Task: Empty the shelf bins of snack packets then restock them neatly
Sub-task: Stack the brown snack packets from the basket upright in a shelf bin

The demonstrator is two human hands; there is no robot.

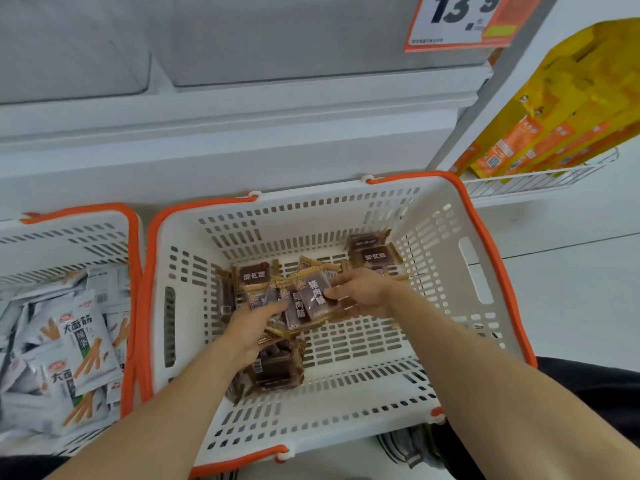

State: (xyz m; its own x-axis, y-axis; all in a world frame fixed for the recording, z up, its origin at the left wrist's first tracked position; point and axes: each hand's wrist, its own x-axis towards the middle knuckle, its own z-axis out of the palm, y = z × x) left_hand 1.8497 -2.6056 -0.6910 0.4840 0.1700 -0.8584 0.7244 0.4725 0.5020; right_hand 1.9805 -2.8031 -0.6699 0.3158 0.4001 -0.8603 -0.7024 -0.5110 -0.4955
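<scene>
A: Brown snack packets (pixel 313 299), gold-edged, gathered into an overlapping bundle near the middle of the white basket (pixel 450 237), raised slightly off its slotted floor.

B: Held how?

A: Clamped from both sides. Right hand (pixel 363 292) curled round the right end of the bundle, thumb laid over the top packet, fingers beneath. Left hand (pixel 252 327) closed against the left end, fingertips pressing packets inward. Probably squared up this way so that many travel in one lift without slipping apart.

B: Loose stock elsewhere in the basket?

A: Two packets (pixel 372 251) against the far right corner, apart from the bundle; one upright (pixel 254 275) just behind it; a further stack (pixel 273 368) below the left wrist, partly hidden by the forearm. Exact count not readable.

B: Shelf bins?

A: Clear bins (pixel 311 46) directly above, apparently emptied; contents not visible through the frosted fronts. Orange price card (pixel 457 22) hung at upper right.

B: Surroundings?

A: Second basket (pixel 69 230) immediately left, orange-handled likewise, filled with grey-white packets (pixel 79 341) printed with orange sticks. Yellow-and-orange boxes (pixel 554 116) leaning in a wire rack (pixel 536 178) to the right. Dark trouser leg and a striped shoe at lower right.

B: Stage of work?

A: Judged as restocking: bins cleared, bundle collected for return above. Risk: slick wrappers fanning out if side pressure eases.
</scene>
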